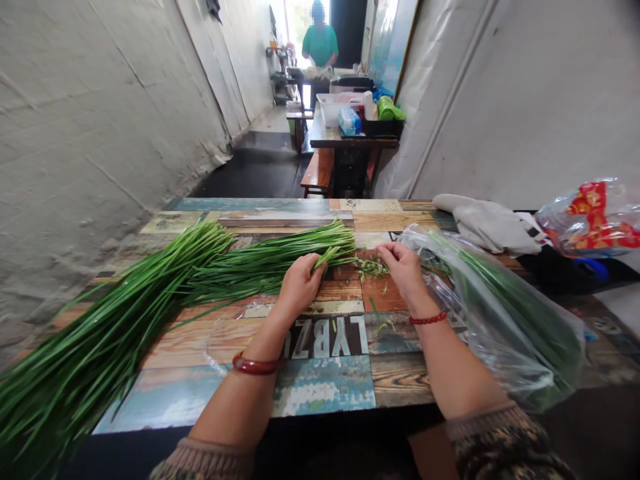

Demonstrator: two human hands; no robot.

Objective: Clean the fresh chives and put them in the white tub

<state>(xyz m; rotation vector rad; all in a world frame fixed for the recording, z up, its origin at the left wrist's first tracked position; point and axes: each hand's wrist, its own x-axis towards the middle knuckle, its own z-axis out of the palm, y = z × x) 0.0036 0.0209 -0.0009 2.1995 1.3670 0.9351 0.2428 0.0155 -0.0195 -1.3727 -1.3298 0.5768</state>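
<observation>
My left hand (301, 283) is closed around a small bunch of garlic chives, whose pale cut ends (330, 255) poke out past the thumb. My right hand (403, 270) has thumb and fingers pinched together above a scatter of trimmings (371, 268); whatever it pinches is too small to make out. Behind my left hand lies a pile of garlic chives (270, 257). A larger pile (115, 320) spreads along the left side and hangs over the near edge. Right of my right hand rests a clear plastic bag (520, 320) with more chives inside.
The wood-patterned table (320, 383) carries a grey cloth item (490, 223) and a red-printed plastic package (595, 217) at the right. Beyond it stand a bench (319, 170) and a second table (330, 143) with containers. A person in green (320, 47) stands far back.
</observation>
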